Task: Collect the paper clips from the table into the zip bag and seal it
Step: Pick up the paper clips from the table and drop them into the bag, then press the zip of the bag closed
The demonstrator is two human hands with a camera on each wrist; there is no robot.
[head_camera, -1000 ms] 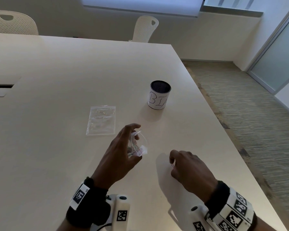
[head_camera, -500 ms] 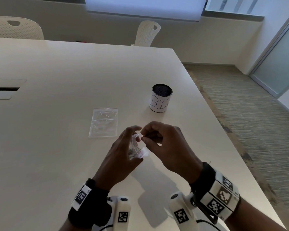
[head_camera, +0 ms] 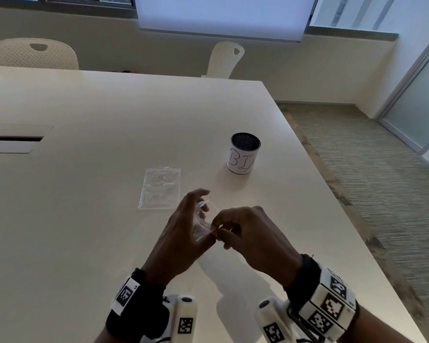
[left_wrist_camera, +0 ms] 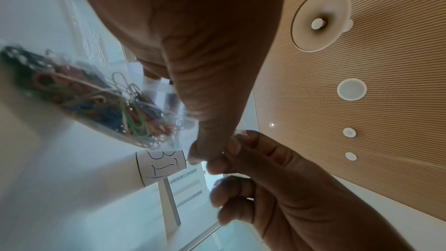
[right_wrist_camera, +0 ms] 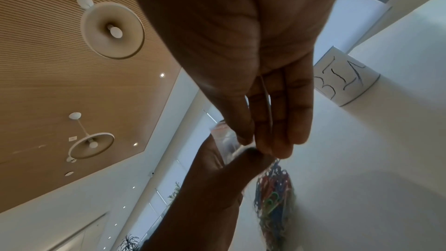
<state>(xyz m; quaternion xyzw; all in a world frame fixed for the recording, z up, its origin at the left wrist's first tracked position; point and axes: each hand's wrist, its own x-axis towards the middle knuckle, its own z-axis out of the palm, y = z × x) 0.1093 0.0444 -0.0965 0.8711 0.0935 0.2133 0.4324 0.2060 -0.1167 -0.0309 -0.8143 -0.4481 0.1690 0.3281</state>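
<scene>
A small clear zip bag (head_camera: pixel 198 230) is up off the table in my left hand (head_camera: pixel 206 214), thumb on the near side and fingers behind. Coloured paper clips (left_wrist_camera: pixel 135 119) fill its lower part; they also hang in a bunch in the right wrist view (right_wrist_camera: pixel 272 194). My right hand (head_camera: pixel 218 231) pinches the bag's top edge beside the left thumb (left_wrist_camera: pixel 212 121). A thin silver wire (right_wrist_camera: pixel 266 98), seemingly a clip, lies along the right fingers. I see no loose clips on the table.
A second clear bag (head_camera: pixel 160 188) lies flat on the table (head_camera: pixel 84 243) just beyond my left hand. A white cup marked BIN (head_camera: pixel 243 157) stands farther right. The table's right edge (head_camera: pixel 332 206) drops to carpet. A cable slot (head_camera: pixel 13 139) is far left.
My right hand rose from the table at the right, came to the bag's mouth, then slid down to its near corner. The left hand has kept holding the bag.
</scene>
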